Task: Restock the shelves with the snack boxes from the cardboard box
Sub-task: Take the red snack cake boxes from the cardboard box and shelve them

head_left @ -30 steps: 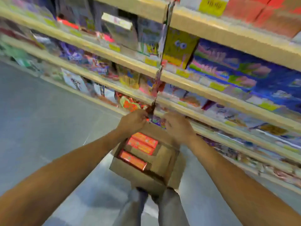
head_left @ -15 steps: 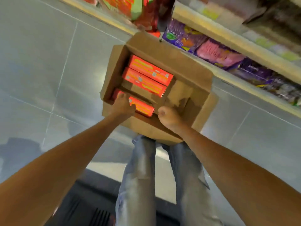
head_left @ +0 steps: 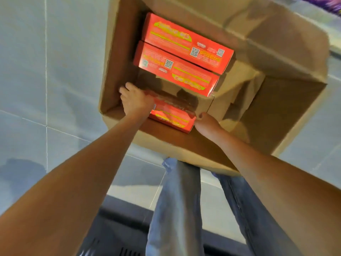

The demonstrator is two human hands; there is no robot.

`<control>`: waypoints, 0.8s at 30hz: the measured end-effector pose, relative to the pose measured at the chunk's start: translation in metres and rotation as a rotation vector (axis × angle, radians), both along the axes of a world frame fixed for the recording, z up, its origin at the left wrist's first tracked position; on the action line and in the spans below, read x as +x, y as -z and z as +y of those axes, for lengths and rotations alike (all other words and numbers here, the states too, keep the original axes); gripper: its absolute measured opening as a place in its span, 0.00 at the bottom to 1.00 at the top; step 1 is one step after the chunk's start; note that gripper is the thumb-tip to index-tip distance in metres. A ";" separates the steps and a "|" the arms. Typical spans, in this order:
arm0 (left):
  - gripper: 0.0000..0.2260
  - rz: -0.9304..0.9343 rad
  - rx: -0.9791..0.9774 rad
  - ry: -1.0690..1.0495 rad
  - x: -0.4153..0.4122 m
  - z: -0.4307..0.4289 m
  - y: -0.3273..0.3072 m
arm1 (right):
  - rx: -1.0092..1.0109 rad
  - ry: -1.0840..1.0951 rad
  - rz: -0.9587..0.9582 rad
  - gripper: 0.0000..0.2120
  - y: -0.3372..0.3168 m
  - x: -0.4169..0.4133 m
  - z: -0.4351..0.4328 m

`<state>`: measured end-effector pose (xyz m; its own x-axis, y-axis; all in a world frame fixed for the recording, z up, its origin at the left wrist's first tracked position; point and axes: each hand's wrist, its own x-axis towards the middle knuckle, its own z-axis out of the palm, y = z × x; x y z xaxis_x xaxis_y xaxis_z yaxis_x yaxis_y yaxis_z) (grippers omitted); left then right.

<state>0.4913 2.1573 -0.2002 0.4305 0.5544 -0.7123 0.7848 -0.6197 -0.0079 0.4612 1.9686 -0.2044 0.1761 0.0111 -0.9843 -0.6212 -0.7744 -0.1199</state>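
An open cardboard box (head_left: 287, 108) stands on the floor below me. Inside it lie three red snack boxes with yellow print. Two snack boxes (head_left: 184, 52) sit side by side at the far left. The nearest snack box (head_left: 171, 117) lies against the near wall, partly under a loose cardboard flap (head_left: 177, 91). My left hand (head_left: 135, 100) covers its left end, fingers curled over it. My right hand (head_left: 207, 124) presses its right end, fingertips hidden behind the box.
Grey floor tiles (head_left: 46, 71) surround the cardboard box. My legs in blue jeans (head_left: 177, 200) stand just behind it. A dark mat or grille (head_left: 114, 237) lies at my feet. A sliver of purple shelf goods (head_left: 324, 2) shows at the top right.
The view dropped from the shelves down into the cardboard box. Both hands went from the shelf into the box and closed on the ends of the nearest snack box.
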 end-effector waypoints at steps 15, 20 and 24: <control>0.26 0.136 -0.235 -0.208 0.001 0.005 0.022 | -0.163 0.597 0.135 0.17 0.038 -0.033 -0.021; 0.29 0.136 -0.203 -0.233 -0.010 -0.009 0.017 | -0.043 0.926 0.243 0.14 0.038 -0.039 -0.035; 0.24 0.103 -0.220 -0.159 -0.017 -0.013 -0.006 | -0.065 1.017 0.214 0.17 0.019 -0.044 -0.043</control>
